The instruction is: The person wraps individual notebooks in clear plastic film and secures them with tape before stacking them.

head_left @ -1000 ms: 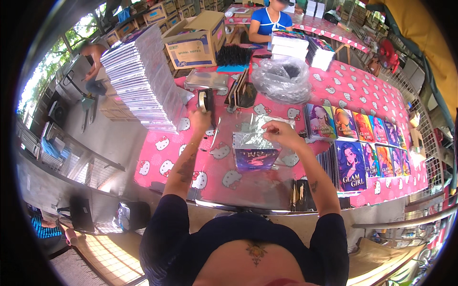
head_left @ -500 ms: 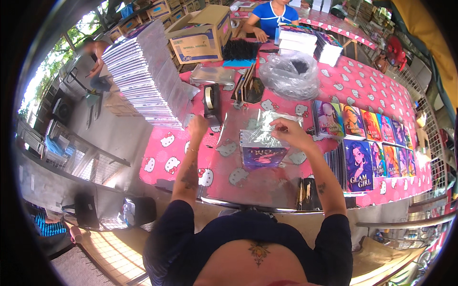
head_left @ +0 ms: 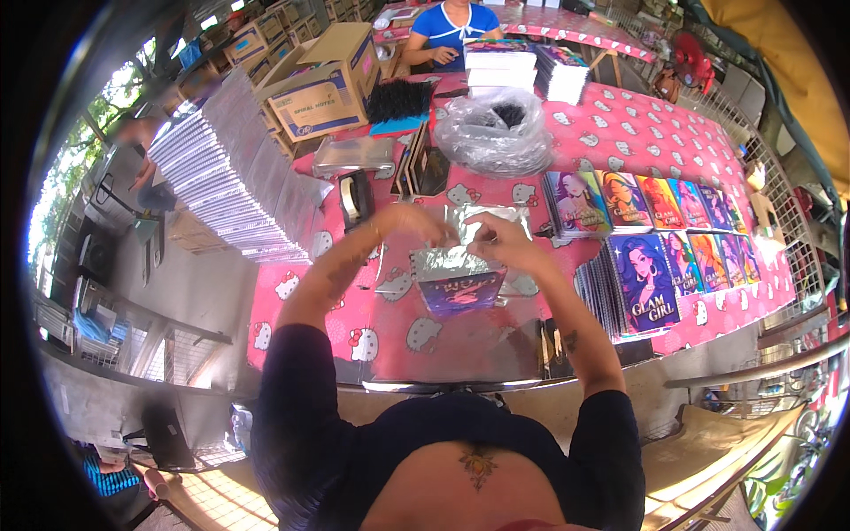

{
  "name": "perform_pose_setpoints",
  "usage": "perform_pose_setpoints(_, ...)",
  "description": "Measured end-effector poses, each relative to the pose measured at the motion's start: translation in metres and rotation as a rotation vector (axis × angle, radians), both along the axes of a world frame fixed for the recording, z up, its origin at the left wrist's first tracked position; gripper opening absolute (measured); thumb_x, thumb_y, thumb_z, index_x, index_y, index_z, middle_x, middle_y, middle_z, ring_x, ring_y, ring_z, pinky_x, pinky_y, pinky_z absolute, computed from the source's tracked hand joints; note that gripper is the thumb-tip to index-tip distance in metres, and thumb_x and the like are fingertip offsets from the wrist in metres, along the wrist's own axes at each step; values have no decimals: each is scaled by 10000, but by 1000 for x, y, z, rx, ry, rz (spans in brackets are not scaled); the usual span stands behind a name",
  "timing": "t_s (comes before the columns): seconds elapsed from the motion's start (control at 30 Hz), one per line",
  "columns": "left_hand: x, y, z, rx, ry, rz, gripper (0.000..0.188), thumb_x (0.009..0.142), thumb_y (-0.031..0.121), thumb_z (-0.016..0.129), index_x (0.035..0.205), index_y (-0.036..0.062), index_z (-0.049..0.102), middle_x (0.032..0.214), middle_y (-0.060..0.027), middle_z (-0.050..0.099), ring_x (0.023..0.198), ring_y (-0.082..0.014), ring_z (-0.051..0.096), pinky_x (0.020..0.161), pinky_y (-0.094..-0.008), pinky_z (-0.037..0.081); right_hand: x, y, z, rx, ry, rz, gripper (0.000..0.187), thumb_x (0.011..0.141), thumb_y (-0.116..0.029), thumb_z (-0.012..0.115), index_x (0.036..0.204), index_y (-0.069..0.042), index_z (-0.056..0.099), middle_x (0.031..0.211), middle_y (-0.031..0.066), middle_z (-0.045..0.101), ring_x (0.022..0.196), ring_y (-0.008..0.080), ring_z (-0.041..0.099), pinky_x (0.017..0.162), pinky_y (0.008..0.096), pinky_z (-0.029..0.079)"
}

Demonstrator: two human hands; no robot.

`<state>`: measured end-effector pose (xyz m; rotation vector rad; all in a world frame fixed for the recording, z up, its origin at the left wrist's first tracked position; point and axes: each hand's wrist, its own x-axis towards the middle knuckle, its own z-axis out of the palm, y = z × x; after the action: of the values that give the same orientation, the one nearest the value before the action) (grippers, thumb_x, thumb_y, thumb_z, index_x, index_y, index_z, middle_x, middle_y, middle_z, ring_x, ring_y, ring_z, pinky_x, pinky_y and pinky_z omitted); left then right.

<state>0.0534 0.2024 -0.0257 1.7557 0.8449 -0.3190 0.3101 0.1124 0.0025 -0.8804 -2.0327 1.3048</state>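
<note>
A spiral notebook (head_left: 462, 290) with a purple-blue cover lies before me, with shiny clear plastic (head_left: 460, 260) over its far part. My right hand (head_left: 503, 241) has its thumb and fingers pinched together on the plastic at the notebook's far side. From the left, my left hand (head_left: 420, 225) reaches over the same plastic, close to the right fingers. Its fingertips are smeared by motion, so whether they hold anything is unclear. A black tape dispenser (head_left: 356, 202) with a roll of tape stands left of the notebook, beside my left wrist.
Left stands a tall stack of wrapped notebooks (head_left: 226, 177). Colourful notebooks (head_left: 646, 274) lie in overlapping rows at right. Farther back are a plastic bundle (head_left: 496, 142), a flat clear pack (head_left: 354, 155) and an open carton (head_left: 319, 97). A person in blue (head_left: 452, 35) sits across the table.
My left hand has moved right, from beside the tape dispenser to the plastic over the notebook. My right hand stays at the plastic. The whole view has shifted slightly.
</note>
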Motion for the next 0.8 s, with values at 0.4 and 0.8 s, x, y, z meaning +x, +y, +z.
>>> perform_pose_setpoints(0.4, 22, -211, -45, 393, -745, 1127, 920, 754, 235, 852, 1479, 30, 325, 1391, -112, 511, 1251, -210, 499, 1084, -400, 372, 18, -58, -91, -279, 315, -227, 779, 738, -162, 859, 1385, -40, 444, 1243, 57, 592, 1140, 178, 555, 1025, 351, 403)
perform_pose_setpoints(0.8, -164, -136, 318, 1972, -897, 1515, 786, 665, 320, 886, 1186, -62, 439, 1070, -164, 597, 912, -198, 604, 840, -293, 493, 19, -57, 52, 200, 455, -146, 609, 903, -225, 694, 1428, -64, 431, 1462, 120, 375, 1286, 255, 498, 1020, 388, 434)
